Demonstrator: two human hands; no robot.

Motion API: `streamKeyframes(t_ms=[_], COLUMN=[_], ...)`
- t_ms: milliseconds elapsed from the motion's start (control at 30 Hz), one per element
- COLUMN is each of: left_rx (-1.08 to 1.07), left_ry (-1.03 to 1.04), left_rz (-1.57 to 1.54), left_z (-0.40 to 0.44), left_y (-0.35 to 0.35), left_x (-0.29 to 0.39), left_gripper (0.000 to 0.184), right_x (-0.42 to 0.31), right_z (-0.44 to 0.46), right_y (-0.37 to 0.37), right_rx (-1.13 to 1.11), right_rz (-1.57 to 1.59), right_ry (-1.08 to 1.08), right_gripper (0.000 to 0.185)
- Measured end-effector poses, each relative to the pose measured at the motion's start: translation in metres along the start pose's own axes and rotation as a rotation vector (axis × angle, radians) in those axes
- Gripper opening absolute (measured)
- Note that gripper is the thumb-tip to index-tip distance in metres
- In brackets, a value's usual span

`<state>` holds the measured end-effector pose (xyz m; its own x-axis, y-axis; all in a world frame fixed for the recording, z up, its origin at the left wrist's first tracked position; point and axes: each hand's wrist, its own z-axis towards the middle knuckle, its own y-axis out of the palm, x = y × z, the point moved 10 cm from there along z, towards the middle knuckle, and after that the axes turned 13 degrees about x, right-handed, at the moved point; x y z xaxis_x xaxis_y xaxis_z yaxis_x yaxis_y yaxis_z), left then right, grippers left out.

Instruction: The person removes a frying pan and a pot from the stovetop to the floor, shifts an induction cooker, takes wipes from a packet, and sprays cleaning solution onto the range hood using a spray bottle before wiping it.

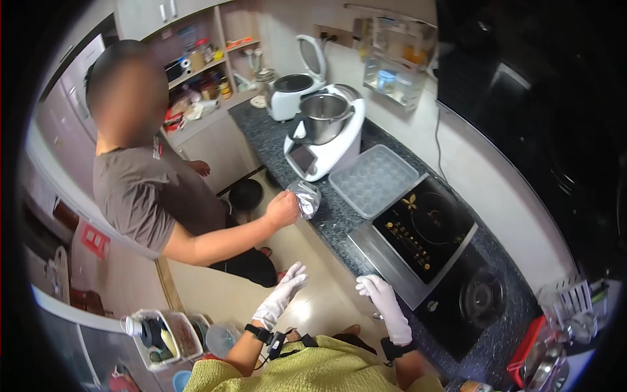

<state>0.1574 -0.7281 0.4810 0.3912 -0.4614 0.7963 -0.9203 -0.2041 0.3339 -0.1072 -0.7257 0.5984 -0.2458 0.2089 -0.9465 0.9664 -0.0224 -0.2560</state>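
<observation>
My left hand (285,297), in a white glove, is raised over the floor with its fingers stretched out and nothing in it. My right hand (384,302), also gloved in white, hovers by the counter's front edge near the steel panel (392,266) of the cooktop. Its fingers are loosely bent, and I see nothing held. Ahead of me another person's hand (282,209) grips a shiny, see-through item (305,198) at the counter edge; its exact kind is unclear. Just beyond lies a translucent plastic tray (374,180) with rows of round hollows.
A white kitchen machine with a steel bowl (324,116) stands on the dark counter (256,130). An induction cooktop (424,225) and a gas burner (482,295) lie to the right. Utensils (569,304) crowd the far right. The other person (147,189) stands on the left, above a black pan (245,194).
</observation>
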Motion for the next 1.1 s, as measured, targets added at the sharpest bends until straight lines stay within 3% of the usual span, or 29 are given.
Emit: streamKeyframes(t_ms=[133,200,300,400,600,800,900,1000,1100], left_rx=[0.026,0.079,0.034,0.126,0.248,0.36,0.322,0.455,0.503], left_ry=[-0.03,-0.109,-0.127,-0.216,-0.082,0.225,0.072,0.042,0.199], left_rz=[-0.068,-0.103,-0.127,-0.089,-0.095,-0.101,-0.044,-0.13,-0.045], left_z=[0.035,0.051,0.092,0.117,0.096,0.124,0.139,0.148,0.152], left_y=[0.055,0.07,0.083,0.084,0.087,0.057,0.058,0.035,0.017], left_x=[0.019,0.013,-0.024,-0.066,-0.059,-0.048,-0.064,-0.064,-0.038], left_gripper=[0.078,0.069,0.053,0.048,0.035,0.019,0.011,0.008,0.008], right_x=[0.005,0.013,0.012,0.029,0.064,0.039,0.031,0.024,-0.001], right_z=[0.012,0.011,-0.002,-0.014,-0.017,0.03,0.066,0.101,0.14], right_y=[-0.005,-0.009,-0.024,-0.035,-0.046,-0.021,-0.003,0.014,0.028], right_rx=[0.038,0.031,0.016,-0.031,-0.091,-0.049,0.055,0.182,0.275], right_rz=[-0.034,-0.043,-0.118,-0.132,-0.079,-0.155,-0.235,-0.281,-0.282], right_ry=[0.011,-0.007,0.022,0.059,0.128,-0.008,-0.13,-0.239,-0.275], right_gripper=[0.027,0.027,0.027,0.027,0.027,0.025,0.024,0.021,0.018])
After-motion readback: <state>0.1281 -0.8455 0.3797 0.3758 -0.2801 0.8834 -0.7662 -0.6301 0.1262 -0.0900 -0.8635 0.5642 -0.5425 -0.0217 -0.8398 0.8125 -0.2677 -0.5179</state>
